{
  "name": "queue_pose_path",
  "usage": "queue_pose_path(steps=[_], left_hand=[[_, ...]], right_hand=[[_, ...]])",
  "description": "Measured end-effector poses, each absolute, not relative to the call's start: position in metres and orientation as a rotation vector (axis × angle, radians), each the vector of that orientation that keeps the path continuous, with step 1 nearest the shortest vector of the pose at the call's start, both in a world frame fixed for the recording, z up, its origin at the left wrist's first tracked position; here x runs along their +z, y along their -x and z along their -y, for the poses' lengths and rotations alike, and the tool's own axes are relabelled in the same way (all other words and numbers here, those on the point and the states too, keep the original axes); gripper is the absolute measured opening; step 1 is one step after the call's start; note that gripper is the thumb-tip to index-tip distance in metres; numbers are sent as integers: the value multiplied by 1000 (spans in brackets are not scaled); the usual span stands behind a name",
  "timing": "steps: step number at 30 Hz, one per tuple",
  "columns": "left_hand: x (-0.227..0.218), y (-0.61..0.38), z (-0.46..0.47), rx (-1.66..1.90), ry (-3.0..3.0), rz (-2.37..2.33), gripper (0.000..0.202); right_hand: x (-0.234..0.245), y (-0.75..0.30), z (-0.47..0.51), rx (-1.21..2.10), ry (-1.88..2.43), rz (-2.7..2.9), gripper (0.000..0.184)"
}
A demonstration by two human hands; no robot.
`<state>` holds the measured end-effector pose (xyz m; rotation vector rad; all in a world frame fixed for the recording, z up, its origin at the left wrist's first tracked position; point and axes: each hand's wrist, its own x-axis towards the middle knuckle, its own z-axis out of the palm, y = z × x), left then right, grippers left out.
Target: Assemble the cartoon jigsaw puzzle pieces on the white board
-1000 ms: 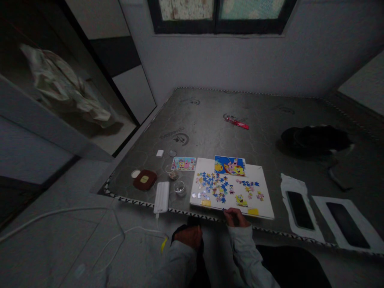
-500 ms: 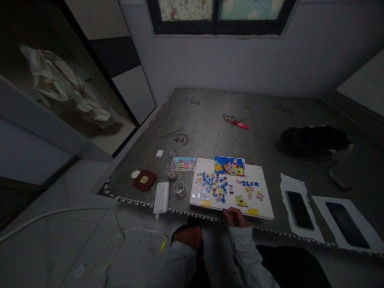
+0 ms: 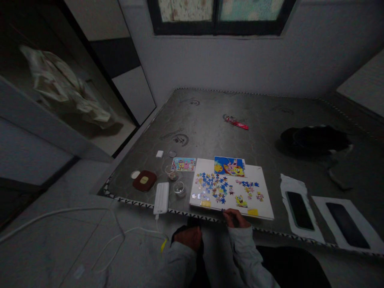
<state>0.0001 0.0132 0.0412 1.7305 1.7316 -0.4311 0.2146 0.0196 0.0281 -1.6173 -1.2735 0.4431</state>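
Two hands: left (image 3: 192, 237) turned away, its grip impossible to tell, right (image 3: 236, 218) pinching a dark piece (image 3: 223, 211) too small to identify

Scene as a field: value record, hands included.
surface: grey mattress-like top, patterned edging
board: white board with loose puzzle pieces
card: blue cartoon card at the board's far edge
right: right hand at the board's near edge, fingers pinching a small dark piece
left: left hand off the board; grip unclear
left of board: clear cup, white block, brown case
right of board: two phone-like slabs on white sheets
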Motion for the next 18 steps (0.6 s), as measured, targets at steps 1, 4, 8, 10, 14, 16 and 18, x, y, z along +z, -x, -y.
queue_pose_path(steps=[1,4,8,10,14,16,18], left_hand=[[39,0,-13,-426,-1739,-1710,59],[33,0,-12,-415,-1739,-1721,59],[26,-2,-11,-440,-1752,-1755,58],[25,-2,-10,-456,-1763,-1760,59],[27,1,-9,-417,-1781,-1735,59],[27,1,-9,-406,-1779,-1736,58],[26,-1,-9,-426,-1763,-1765,57]], right_hand=[[26,-215,-20,436,1613,1281,50],[18,-216,-19,435,1607,1279,46],[15,-217,-18,444,1620,1260,45],[19,-217,-18,459,1623,1259,45],[28,-216,-18,488,1615,1245,49],[30,-215,-18,497,1621,1242,49],[30,-215,-18,508,1625,1240,49]])
